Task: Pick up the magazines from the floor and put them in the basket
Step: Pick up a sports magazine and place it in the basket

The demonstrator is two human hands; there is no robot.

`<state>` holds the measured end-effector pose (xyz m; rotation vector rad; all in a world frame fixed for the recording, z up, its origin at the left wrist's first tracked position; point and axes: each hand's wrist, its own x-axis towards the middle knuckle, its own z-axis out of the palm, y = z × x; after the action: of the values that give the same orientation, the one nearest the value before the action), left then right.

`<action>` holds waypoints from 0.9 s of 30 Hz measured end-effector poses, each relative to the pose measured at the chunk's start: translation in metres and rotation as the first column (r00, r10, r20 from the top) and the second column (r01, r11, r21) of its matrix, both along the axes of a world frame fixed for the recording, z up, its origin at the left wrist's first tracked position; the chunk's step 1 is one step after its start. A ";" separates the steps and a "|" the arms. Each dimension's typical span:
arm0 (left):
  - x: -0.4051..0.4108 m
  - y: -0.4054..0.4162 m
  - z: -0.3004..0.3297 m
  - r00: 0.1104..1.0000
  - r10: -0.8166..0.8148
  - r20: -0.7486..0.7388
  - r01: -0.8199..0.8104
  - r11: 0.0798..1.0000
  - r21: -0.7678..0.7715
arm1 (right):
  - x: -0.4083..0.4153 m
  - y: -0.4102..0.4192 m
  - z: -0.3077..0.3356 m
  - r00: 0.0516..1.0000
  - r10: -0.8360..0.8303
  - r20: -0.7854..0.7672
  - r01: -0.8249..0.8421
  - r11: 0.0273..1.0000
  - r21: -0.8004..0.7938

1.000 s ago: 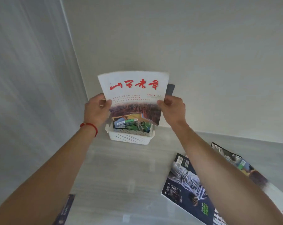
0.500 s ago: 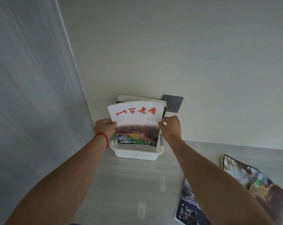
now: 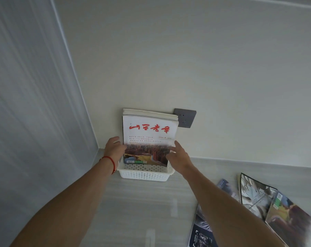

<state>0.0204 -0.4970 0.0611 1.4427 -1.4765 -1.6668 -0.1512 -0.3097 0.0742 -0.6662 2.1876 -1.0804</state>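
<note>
A white magazine with red characters [image 3: 149, 129] stands upright in the white perforated basket [image 3: 144, 173], in front of several other magazines that lean on the wall. My left hand [image 3: 114, 150], with a red string at the wrist, holds the magazine's left edge between thumb and fingers. My right hand [image 3: 177, 157] is at the lower right edge with fingers spread and lying loosely on the cover. More magazines lie on the floor at the right: a grey-toned one [image 3: 254, 195], a colourful one [image 3: 292, 221] and a dark one [image 3: 202, 236] partly under my right forearm.
The basket sits on the floor in the corner against the pale wall. A dark wall socket [image 3: 185, 117] is just behind the stack's top right. A pale striped wall or curtain [image 3: 35, 104] closes the left side. Grey floor lies between me and the basket.
The magazine went down from above the basket into it and now stands against the stack. My right hand has loosened its grip and spread its fingers.
</note>
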 end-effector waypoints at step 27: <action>-0.100 0.389 -0.041 0.636 -0.562 0.529 0.717 0.684 -0.136 | -0.093 0.410 -0.119 0.925 0.141 -0.354 0.130 0.756 0.641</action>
<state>-0.0799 -0.1084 0.0204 1.2025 -2.6680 -1.3414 -0.2443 0.1001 -0.0448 -0.5761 2.6651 -0.0993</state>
